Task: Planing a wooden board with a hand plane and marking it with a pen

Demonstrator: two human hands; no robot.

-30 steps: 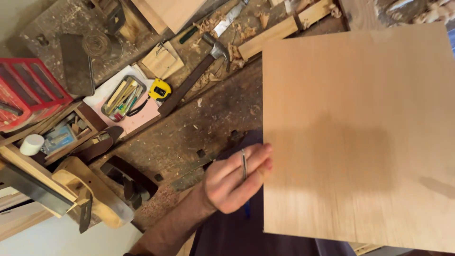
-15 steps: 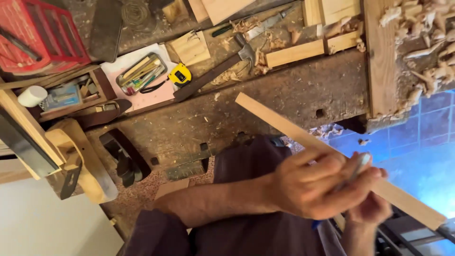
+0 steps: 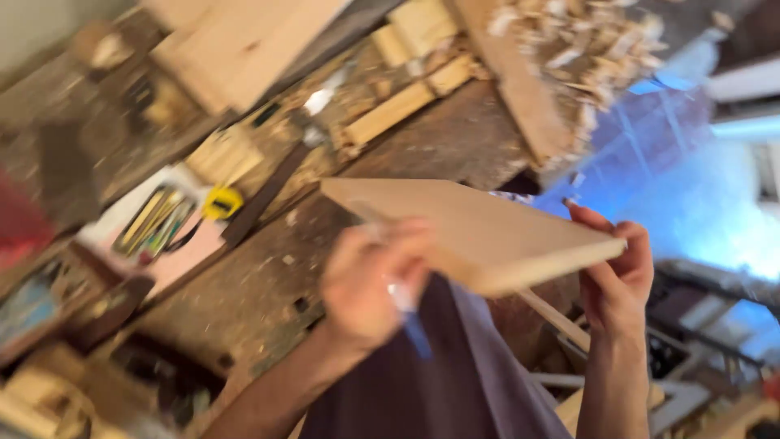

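Sawdust-strewn workbench [image 3: 406, 154] lies below you, yellow tape measure [image 3: 222, 202] by a pink sheet [image 3: 183, 252]. Your left hand [image 3: 375, 280], blurred, pinches a blue pen [image 3: 410, 321] against the pale board [image 3: 475, 232]; your right hand [image 3: 615, 272] grips its far edge.

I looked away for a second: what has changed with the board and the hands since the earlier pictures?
The wooden board, shown broad face up a second ago, has been turned and now sits nearly flat, corner pointing away. The right hand has come into view gripping its far edge. The left hand still holds the blue pen by the board. The yellow tape measure stays on the workbench.
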